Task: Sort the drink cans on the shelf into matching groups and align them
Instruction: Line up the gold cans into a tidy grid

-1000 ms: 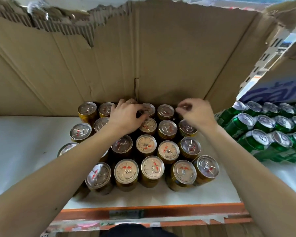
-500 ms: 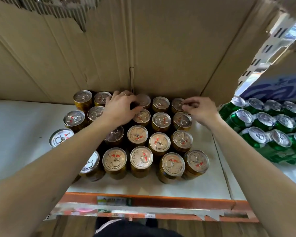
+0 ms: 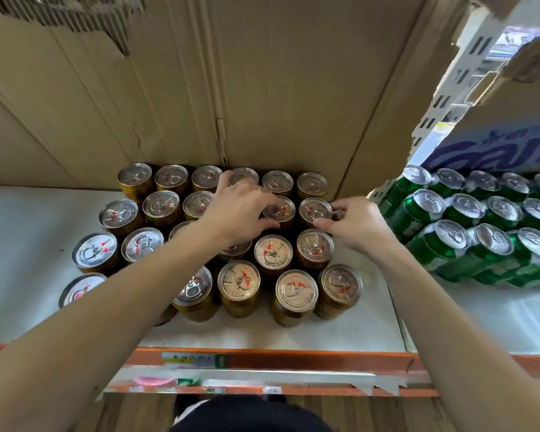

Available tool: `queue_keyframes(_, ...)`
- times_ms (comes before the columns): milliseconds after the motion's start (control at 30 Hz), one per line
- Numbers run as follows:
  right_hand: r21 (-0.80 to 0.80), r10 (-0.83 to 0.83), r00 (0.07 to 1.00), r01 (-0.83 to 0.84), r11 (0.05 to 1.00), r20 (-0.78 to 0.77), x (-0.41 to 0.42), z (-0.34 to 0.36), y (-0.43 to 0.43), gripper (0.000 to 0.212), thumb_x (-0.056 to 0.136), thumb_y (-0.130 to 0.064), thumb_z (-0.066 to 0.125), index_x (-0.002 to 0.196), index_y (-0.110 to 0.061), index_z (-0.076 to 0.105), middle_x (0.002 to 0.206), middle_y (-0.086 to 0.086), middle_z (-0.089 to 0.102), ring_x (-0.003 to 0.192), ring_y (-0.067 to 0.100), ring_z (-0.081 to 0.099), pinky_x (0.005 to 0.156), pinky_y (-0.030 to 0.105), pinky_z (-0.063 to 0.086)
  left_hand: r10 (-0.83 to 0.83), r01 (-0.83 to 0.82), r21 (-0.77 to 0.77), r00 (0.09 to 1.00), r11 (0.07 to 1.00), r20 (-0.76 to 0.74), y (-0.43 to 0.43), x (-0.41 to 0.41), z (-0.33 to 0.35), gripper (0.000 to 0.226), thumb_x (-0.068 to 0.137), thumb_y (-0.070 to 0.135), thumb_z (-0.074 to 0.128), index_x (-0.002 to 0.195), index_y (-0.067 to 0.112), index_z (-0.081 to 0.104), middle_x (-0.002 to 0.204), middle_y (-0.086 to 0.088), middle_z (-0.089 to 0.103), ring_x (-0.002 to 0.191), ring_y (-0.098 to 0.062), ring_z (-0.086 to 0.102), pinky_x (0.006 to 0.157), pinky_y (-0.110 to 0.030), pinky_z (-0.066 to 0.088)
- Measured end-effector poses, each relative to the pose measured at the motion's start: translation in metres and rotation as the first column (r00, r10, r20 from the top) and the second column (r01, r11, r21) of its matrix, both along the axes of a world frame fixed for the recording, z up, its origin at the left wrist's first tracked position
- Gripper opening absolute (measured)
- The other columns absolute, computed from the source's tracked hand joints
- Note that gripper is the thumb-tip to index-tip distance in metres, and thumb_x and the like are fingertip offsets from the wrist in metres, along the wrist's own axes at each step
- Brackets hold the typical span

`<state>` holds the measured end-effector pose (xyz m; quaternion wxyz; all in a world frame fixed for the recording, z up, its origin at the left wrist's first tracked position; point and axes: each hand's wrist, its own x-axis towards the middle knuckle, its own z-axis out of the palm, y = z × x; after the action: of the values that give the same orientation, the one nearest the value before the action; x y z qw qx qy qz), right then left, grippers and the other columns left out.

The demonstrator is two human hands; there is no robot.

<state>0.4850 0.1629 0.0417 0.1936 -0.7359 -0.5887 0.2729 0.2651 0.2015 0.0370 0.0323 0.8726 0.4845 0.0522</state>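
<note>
Upright in tight rows on the white shelf [image 3: 356,332], backed against the cardboard wall [image 3: 278,88] at the far side: gold cans [image 3: 239,283], pull-tab lids up. Left hand [image 3: 240,213] arched over the second row from the far side, fingers and thumb curled down round a covered can hidden beneath the palm. Right hand [image 3: 356,224] at the right end of that same row, thumb and forefinger pinching the rim of the end can [image 3: 315,210], remaining fingers curled. Further right, apart from the gold group, green cans [image 3: 455,244] packed together, leaning left. Along the near edge, an orange rail [image 3: 293,358] with labels.
</note>
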Motion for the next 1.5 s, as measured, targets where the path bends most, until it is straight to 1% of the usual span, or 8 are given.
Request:
queue_keyframes(200, -0.021, -0.035, 0.996, 0.034, 0.999, -0.082, 0.002, 0.005, -0.02, 0.047, 0.086, -0.043, 0.072, 0.124, -0.016, 0.065, 0.102, -0.005, 0.064, 0.094, 0.012, 0.059, 0.077, 0.021, 0.046, 0.037, -0.036, 0.014, 0.998, 0.999, -0.045, -0.003, -0.011, 0.004, 0.06, 0.086, 0.062, 0.06, 0.137, 0.034, 0.05, 0.142, 0.004, 0.053, 0.138, -0.021, 0.039, 0.116, -0.053, 0.013)
queue_keyframes(333, 0.002, -0.057, 0.998, 0.057, 0.998, 0.032, -0.001, 0.007, -0.043, 0.035, 0.086, -0.051, 0.069, 0.091, -0.017, 0.067, 0.089, 0.002, 0.068, 0.083, 0.018, 0.065, 0.081, 0.038, 0.058, 0.228, -0.226, 0.052, 0.973, 0.973, -0.031, -0.01, -0.037, 0.007, 0.062, 0.084, 0.069, 0.055, 0.129, 0.026, 0.059, 0.135, -0.002, 0.058, 0.136, -0.027, 0.04, 0.112, -0.054, 0.02)
queue_keyframes(433, -0.008, -0.049, 0.996, 0.049, 0.999, 0.071, -0.011, 0.002, -0.051, 0.046, 0.085, -0.053, 0.069, 0.11, -0.014, 0.069, 0.102, 0.004, 0.07, 0.089, 0.018, 0.065, 0.083, 0.041, 0.059, 0.251, -0.251, 0.014, 0.966, 0.968, -0.057, -0.008, -0.042, 0.011, 0.05, 0.088, 0.063, 0.055, 0.118, 0.024, 0.065, 0.119, 0.0, 0.064, 0.123, -0.026, 0.051, 0.106, -0.051, 0.026)
queue_keyframes(633, 0.282, 0.059, 0.992, -0.089, 0.955, 0.115, -0.034, 0.013, -0.031, 0.028, 0.088, -0.037, 0.071, 0.112, -0.022, 0.068, 0.11, -0.003, 0.067, 0.102, 0.017, 0.06, 0.087, 0.033, 0.049, 0.183, -0.188, -0.096, 0.981, 0.977, -0.058, 0.007, -0.044, 0.017, 0.037, 0.088, 0.051, 0.063, 0.119, 0.032, 0.066, 0.098, 0.005, 0.058, 0.115, -0.026, 0.052, 0.101, -0.046, 0.028)
queue_keyframes(900, 0.246, 0.31, 0.925, -0.359, 0.9, 0.219, -0.095, 0.013, 0.015, 0.031, 0.088, -0.034, 0.07, 0.116, -0.023, 0.069, 0.114, -0.001, 0.07, 0.111, 0.022, 0.06, 0.096, 0.046, 0.047, 0.155, -0.138, -0.189, 0.985, 0.972, 0.078, 0.007, -0.079, 0.02, 0.045, 0.083, 0.058, 0.065, 0.121, 0.032, 0.065, 0.115, 0.005, 0.066, 0.116, -0.024, 0.054, 0.102, -0.048, 0.038)
queue_keyframes(1133, 0.119, 0.421, 0.849, -0.477, 0.871, 0.318, -0.156, 0.011, 0.031, 0.044, 0.091, -0.045, 0.062, 0.13, -0.026, 0.06, 0.123, 0.004, 0.065, 0.126, 0.028, 0.048, 0.103, 0.045, 0.036, 0.293, -0.282, -0.136, 0.953, 0.95, 0.069, -0.006, -0.162, 0.015, 0.051, 0.081, 0.069, 0.059, 0.122, 0.04, 0.063, 0.138, 0.014, 0.056, 0.126, -0.02, 0.051, 0.103, -0.048, 0.041)
queue_keyframes(1367, 0.07, 0.415, 0.818, -0.479, 0.875, 0.399, -0.179, 0.009, 0.037, 0.034, 0.089, -0.043, 0.063, 0.119, -0.026, 0.062, 0.117, 0.001, 0.064, 0.122, 0.026, 0.046, 0.105, 0.048, 0.029, 0.295, -0.28, -0.191, 0.954, 0.941, 0.05, 0.002, -0.181, 0.01, 0.044, 0.082, 0.04, 0.074, 0.123, 0.028, 0.065, 0.114, -0.002, 0.069, 0.108, -0.025, 0.059, 0.092, -0.041, 0.049)
queue_keyframes(1500, 0.082, 0.405, 0.806, -0.482, 0.872, 0.431, -0.179, 0.01, 0.037, 0.035, 0.09, -0.045, 0.064, 0.119, -0.026, 0.063, 0.113, 0.002, 0.065, 0.122, 0.025, 0.047, 0.107, 0.047, 0.027, 0.269, -0.247, -0.199, 0.958, 0.948, 0.095, 0.005, -0.184, 0.007, 0.039, 0.08, 0.044, 0.073, 0.114, 0.026, 0.068, 0.113, 0.003, 0.068, 0.108, -0.025, 0.059, 0.092, -0.044, 0.049)
